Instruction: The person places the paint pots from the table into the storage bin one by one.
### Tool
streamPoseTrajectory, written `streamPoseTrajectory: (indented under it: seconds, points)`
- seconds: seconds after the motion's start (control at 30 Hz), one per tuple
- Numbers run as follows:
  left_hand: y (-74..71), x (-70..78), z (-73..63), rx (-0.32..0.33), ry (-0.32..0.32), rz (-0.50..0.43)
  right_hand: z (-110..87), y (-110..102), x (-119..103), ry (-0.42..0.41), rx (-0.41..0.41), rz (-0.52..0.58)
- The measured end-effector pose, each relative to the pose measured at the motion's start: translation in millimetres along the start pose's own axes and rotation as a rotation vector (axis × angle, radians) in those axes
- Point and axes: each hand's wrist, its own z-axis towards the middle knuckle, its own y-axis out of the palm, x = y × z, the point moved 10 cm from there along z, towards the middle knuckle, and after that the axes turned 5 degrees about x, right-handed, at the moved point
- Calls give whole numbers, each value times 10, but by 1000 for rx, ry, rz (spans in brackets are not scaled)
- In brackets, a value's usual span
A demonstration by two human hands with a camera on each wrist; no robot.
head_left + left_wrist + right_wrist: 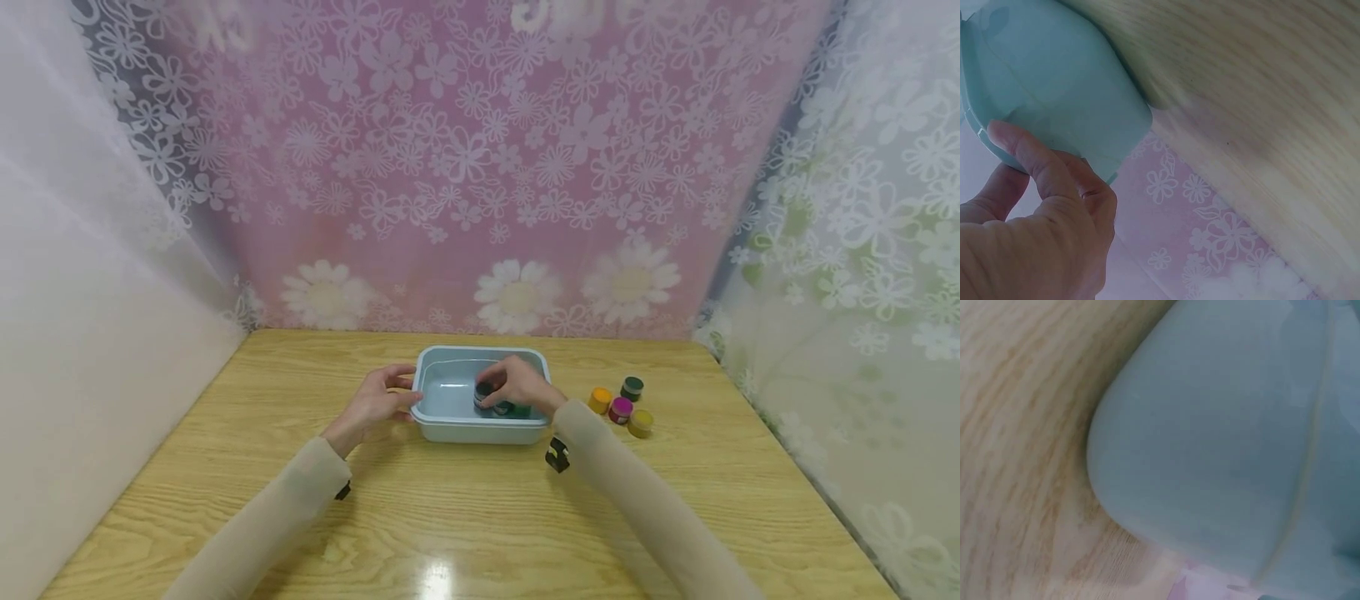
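Observation:
A pale blue plastic box (pixel 480 435) stands on the table, seen from above in the head view. My left hand (pixel 377 398) holds its left rim; in the left wrist view the fingers (pixel 1041 159) bend around the box's edge. Inside the box, my right hand (pixel 517 383) pinches a small dark paint jar (pixel 481 402) between thumb and fingers. More dark-lidded jars (pixel 502 408) sit beside it, partly hidden by that hand. The right wrist view shows only the box's outer wall (pixel 1210 437), with the right hand out of sight.
Several small paint jars, with orange (pixel 599 400), dark green (pixel 632 387), magenta (pixel 620 409) and yellow (pixel 641 423) colours, stand grouped to the right of the box. The wooden table (pixel 420 517) ends at a pink flowered curtain (pixel 465 208) behind.

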Motion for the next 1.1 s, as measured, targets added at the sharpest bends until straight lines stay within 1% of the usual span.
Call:
streamPoseTrajectory:
  seconds: [0.1, 0.27, 0.4, 0.57, 0.87, 1.03, 1.1]
  points:
    - [5, 8, 6, -4, 1, -3, 21, 2, 18, 12, -6, -29]
    - [11, -32, 20, 1, -2, -5, 27, 41, 50, 21, -19, -30]
    - [6, -58, 37, 2, -8, -7, 35, 71, 37, -5, -29, -57]
    - [-5, -38, 34, 5, -7, -8, 29, 77, -28, -37, -33, -98]
    - [-20, -9, 8, 10, -9, 8, 8, 47, -79, -53, -44, -95]
    - [-16, 12, -6, 11, -13, -1, 6, 7, -56, -47, -25, -75]
    - [-10, 24, -15, 6, -12, -4, -5, -16, -51, -40, -27, -47]
